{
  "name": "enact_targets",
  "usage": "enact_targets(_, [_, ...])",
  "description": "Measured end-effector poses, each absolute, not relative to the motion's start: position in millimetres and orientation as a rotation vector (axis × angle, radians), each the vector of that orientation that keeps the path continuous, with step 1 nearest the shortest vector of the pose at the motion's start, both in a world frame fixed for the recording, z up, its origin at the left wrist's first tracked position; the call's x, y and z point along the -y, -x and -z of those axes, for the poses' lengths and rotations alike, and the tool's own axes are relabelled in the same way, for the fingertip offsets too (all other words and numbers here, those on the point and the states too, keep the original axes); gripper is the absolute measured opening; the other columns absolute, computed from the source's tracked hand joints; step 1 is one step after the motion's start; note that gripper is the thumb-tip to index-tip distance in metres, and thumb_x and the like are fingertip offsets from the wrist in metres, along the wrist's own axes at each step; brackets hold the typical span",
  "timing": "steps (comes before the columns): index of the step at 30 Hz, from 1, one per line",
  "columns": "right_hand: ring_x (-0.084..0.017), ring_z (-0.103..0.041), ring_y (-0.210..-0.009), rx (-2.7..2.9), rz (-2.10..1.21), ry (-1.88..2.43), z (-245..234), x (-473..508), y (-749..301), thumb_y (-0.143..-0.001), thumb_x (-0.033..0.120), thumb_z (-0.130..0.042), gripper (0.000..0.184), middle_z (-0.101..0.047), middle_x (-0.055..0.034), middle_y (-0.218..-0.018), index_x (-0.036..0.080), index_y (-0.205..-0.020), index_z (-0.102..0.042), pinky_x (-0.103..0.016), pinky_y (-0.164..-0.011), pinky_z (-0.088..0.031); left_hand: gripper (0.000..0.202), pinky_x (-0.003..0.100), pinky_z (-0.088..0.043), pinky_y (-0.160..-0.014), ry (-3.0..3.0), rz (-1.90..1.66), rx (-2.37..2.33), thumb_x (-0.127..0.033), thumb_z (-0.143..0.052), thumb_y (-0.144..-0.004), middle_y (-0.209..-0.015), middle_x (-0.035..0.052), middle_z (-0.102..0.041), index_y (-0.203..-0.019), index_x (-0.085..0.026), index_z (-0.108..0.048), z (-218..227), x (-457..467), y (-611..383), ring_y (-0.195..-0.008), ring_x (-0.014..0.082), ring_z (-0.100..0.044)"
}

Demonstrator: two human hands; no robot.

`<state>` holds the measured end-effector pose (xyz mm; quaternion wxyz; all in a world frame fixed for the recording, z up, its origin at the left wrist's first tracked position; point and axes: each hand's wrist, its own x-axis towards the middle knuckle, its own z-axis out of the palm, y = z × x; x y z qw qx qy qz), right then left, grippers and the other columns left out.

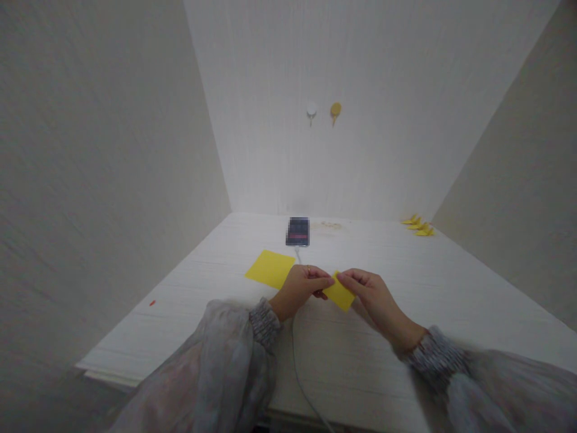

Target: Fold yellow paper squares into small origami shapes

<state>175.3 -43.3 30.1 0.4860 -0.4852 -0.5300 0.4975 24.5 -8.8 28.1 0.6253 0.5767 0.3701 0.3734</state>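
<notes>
A small folded yellow paper point(339, 293) is held just above the white table point(451, 288) between both hands. My left hand point(301, 288) pinches its left edge with closed fingers; a ring shows on one finger. My right hand point(374, 294) pinches its upper right edge, fingers also closed. Both wrists wear loose grey sleeves with gathered cuffs.
A flat stack of yellow paper squares point(270, 268) lies left of my hands. A phone point(297, 231) lies behind them, its cable point(297, 361) running toward me. Several folded yellow pieces point(419, 225) sit at the back right corner. Two hooks point(323, 112) hang on the back wall.
</notes>
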Motion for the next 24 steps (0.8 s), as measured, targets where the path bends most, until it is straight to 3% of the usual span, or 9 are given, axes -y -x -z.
enact_targets(11, [-0.013, -0.051, -0.054, 1.325, -1.125, 1.234, -34.6, 44.8, -177.6, -0.066, 0.034, -0.060, 0.021, -0.060, -0.0018, -0.058, 0.015, -0.059, -0.061, -0.024, -0.053, -0.039, 0.020, 0.018, -0.040, -0.044, -1.353, -0.854, -0.833, -0.028, -0.062, -0.060, -0.054, 0.0006, -0.057, -0.066, -0.009, -0.059, -23.1, 6.2, -25.3, -0.043, 0.0061, -0.050])
enact_targets(20, [-0.013, -0.051, -0.055, 1.435, -1.166, 1.241, -27.5, 42.1, -176.7, -0.067, 0.036, -0.058, 0.022, -0.060, -0.0014, -0.059, 0.015, -0.061, -0.061, -0.025, -0.053, -0.038, 0.025, 0.016, -0.027, -0.036, -1.545, -0.869, -0.855, -0.036, -0.052, -0.069, -0.044, -0.0054, -0.043, -0.070, -0.012, -0.057, -28.3, 9.6, -26.3, -0.035, 0.0031, -0.034])
enact_targets(24, [-0.013, -0.050, -0.053, 1.417, -1.208, 1.218, -27.6, 40.9, -176.5, -0.068, 0.035, -0.056, 0.022, -0.058, -0.0009, -0.056, 0.015, -0.061, -0.061, -0.025, -0.052, -0.038, 0.024, 0.018, -0.035, -0.047, -1.566, -0.961, -0.881, -0.035, -0.052, -0.069, -0.056, -0.0008, -0.053, -0.067, -0.012, -0.057, -26.5, 9.4, -25.4, -0.050, 0.0070, -0.046])
